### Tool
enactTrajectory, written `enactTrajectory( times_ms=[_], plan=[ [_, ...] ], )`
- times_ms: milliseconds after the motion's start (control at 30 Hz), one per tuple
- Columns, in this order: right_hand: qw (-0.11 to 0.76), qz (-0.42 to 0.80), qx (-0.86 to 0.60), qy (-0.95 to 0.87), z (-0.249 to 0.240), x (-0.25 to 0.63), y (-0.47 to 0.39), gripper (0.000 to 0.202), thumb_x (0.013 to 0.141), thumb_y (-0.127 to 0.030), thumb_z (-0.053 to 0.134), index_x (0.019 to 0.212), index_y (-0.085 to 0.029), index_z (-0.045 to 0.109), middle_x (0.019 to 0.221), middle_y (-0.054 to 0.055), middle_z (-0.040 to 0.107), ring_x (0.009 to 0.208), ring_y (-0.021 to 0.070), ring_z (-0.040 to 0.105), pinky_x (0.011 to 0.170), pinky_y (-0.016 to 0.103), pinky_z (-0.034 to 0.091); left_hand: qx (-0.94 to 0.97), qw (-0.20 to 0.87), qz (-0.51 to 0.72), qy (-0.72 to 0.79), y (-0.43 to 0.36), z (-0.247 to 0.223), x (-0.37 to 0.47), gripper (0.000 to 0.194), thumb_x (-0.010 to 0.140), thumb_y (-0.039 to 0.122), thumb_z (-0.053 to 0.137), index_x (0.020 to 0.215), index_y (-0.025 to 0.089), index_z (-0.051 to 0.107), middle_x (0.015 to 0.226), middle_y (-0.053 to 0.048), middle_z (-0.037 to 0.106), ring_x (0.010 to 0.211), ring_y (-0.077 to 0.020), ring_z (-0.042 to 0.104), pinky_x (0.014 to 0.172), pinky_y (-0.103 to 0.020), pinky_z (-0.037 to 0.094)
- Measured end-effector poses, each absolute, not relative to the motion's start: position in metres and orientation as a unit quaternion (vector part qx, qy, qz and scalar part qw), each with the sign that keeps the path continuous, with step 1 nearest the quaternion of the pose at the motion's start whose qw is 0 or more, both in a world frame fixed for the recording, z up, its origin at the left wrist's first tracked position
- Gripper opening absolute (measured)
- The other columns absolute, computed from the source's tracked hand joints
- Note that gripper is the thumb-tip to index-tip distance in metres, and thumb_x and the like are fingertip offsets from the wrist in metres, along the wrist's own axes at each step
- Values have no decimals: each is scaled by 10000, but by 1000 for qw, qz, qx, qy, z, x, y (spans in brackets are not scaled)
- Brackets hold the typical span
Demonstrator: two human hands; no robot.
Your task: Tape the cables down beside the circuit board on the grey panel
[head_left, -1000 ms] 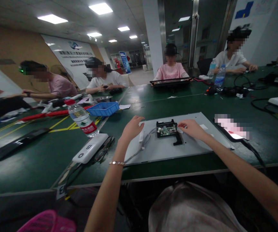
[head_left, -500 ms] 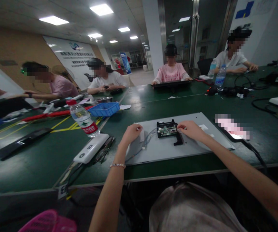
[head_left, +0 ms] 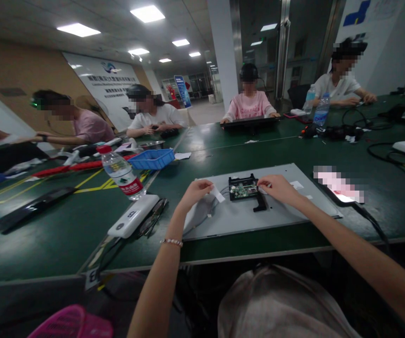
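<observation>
My left hand pinches a white strip of tape over the left part of a flat grey panel. Thin grey cables run beneath the strip. Near the panel's middle sits a green circuit board in a black plastic frame. At the board's right edge is my right hand, fingers closed together; what they grip, if anything, I cannot make out. Small white pieces lie on the panel beyond that hand.
Left of the panel are a white power bank, eyeglasses, a water bottle and a blue tray. A phone with a cable lies at the right. Several people sit around the green table.
My left hand has moved slightly to the right with the strip, which now slants down to the right beside the board. My right hand has barely shifted.
</observation>
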State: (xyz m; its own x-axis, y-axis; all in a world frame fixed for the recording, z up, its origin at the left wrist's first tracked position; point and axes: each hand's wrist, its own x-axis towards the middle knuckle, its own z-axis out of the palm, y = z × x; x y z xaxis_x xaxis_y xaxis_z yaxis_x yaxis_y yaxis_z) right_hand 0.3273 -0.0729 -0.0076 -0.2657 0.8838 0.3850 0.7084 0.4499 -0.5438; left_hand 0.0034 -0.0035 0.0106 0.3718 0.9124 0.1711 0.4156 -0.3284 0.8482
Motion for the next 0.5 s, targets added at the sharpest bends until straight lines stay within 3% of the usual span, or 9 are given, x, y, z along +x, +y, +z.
enactTrajectory(
  times_ms=[167,300,400,500],
  plan=[
    [339,125,-496,-789,-6,325,-72,220,869,-162,520,1022,-182,676,1016,67,681,920,194,621,840,349,488,779,319,290,455,-2,2,8,326,726,445,634,816,136,681,748,-36,679,688,-164,605,669,-284,481],
    [344,97,-443,-822,7,308,-78,306,881,-147,487,1153,-180,622,1150,86,632,1058,209,578,944,380,448,794,250,283,476,-5,4,7,347,743,411,619,966,151,670,898,-57,687,758,-177,623,706,-295,493],
    [323,77,-381,-863,16,284,-85,343,880,-151,489,1207,-168,591,1226,109,596,1143,229,533,992,398,416,793,176,336,476,-12,9,9,326,764,359,603,1024,166,641,1014,-66,652,825,-170,608,740,-294,489],
    [276,60,-326,-902,19,257,-91,321,887,-148,475,1186,-138,594,1231,131,592,1157,233,526,982,387,420,816,164,338,439,-20,15,13,262,815,328,551,1010,176,637,971,-52,645,839,-161,595,712,-273,475]
  ],
)
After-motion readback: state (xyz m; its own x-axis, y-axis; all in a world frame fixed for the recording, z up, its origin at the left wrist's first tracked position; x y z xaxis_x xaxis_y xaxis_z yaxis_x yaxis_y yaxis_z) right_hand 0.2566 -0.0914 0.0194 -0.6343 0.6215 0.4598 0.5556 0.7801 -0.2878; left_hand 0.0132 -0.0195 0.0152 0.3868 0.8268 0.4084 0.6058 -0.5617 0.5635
